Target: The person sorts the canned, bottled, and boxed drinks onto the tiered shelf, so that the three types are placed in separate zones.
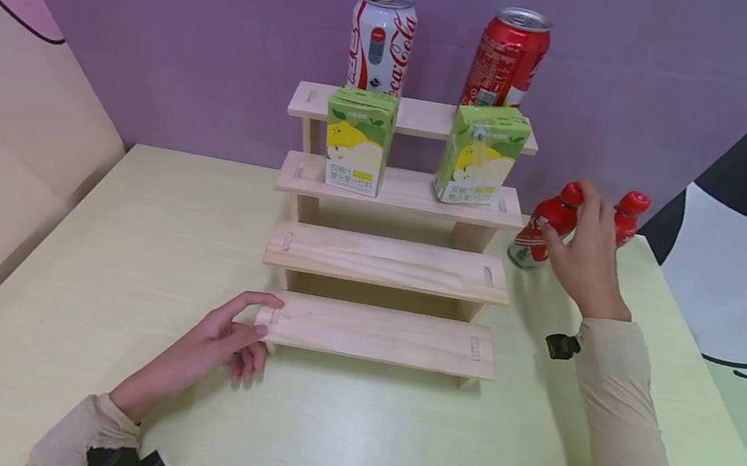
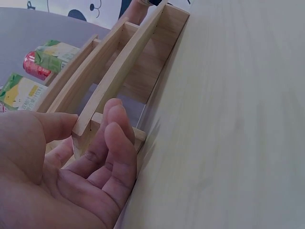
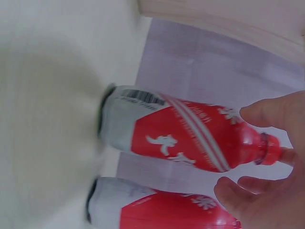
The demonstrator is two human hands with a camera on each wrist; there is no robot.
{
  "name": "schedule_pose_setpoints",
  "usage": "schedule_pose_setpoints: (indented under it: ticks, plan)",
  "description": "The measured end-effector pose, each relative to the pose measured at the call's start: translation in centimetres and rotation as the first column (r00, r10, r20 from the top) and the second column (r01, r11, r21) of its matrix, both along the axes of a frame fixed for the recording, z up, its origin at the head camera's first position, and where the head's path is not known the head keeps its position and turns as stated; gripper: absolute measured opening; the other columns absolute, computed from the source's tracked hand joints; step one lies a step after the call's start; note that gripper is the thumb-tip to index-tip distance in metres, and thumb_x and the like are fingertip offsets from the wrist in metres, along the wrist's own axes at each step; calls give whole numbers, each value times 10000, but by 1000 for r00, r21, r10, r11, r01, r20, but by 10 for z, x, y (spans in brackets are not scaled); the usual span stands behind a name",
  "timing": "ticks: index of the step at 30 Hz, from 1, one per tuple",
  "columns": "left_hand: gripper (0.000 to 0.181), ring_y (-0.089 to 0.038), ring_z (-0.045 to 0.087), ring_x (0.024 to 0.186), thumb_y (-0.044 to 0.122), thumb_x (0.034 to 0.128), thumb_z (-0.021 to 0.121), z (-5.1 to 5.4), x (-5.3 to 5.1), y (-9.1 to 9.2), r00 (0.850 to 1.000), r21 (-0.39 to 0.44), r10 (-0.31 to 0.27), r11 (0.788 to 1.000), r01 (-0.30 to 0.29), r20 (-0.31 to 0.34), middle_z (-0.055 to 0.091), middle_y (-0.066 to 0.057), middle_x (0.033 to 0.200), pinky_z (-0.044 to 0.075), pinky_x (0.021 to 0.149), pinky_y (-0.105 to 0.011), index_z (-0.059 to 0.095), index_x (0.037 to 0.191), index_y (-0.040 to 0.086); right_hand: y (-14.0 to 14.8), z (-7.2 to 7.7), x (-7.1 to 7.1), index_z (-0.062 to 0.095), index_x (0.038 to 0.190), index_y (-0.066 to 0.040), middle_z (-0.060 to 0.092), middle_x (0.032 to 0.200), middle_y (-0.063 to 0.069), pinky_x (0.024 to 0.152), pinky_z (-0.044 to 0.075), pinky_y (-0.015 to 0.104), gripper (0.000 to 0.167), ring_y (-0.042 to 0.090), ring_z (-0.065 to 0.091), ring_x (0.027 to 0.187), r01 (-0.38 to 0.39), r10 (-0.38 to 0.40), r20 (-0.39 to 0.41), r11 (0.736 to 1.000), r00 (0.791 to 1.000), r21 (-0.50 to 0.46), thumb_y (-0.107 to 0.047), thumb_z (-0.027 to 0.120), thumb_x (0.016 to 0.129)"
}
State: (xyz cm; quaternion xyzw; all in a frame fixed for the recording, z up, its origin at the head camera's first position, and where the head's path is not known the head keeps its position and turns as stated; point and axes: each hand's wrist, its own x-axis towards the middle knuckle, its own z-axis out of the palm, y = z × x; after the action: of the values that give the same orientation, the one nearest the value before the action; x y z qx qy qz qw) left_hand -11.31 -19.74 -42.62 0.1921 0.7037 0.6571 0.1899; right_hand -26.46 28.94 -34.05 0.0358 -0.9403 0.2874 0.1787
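A stepped wooden shelf rack (image 1: pixel 387 258) stands mid-table. My left hand (image 1: pixel 209 349) pinches the left end of its lowest step, index finger (image 1: pixel 258 299) on top, thumb at the front corner. In the left wrist view, the other fingers (image 2: pixel 121 148) curl loosely beside the step. At the rack's right, my right hand (image 1: pixel 586 253) is around the top of a red bottle (image 3: pixel 176 131). Its thumb is by the bottle's shoulder and its fingers are spread, with a gap below the bottle. A second red bottle (image 1: pixel 626 219) stands beside it, partly hidden by that hand.
A white cola can (image 1: pixel 380 45) and a red can (image 1: pixel 507 62) stand on the top step. Two green-and-yellow juice cartons (image 1: pixel 359 140) are on the step below. A purple backdrop (image 1: pixel 228 48) rises behind the table (image 1: pixel 347 434), with printed panels at both sides.
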Motion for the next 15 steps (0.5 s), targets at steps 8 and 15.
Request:
schedule_pose_setpoints:
  ticks: [8, 15]
  plan:
    - [400, -273, 619, 592, 194, 1073, 473, 1, 0, 1, 1000, -9, 4, 1000, -4, 3, 633, -274, 773, 543, 501, -370, 369, 1458, 165, 9, -12, -6, 16, 1598, -266, 325, 1566, 211, 958, 423, 672, 968, 455, 391, 1364, -32, 35, 53, 998, 998, -45, -124, 696, 922]
    - [395, -263, 619, 584, 181, 1072, 473, 1, 0, 1, 1000, -16, 12, 1000, -12, 2, 625, -289, 764, 538, 500, -344, 368, 1451, 151, 10, -17, -9, 22, 1594, -311, 355, 1561, 188, 984, 407, 667, 996, 435, 398, 1375, -45, 47, 34, 997, 998, -70, -130, 723, 909]
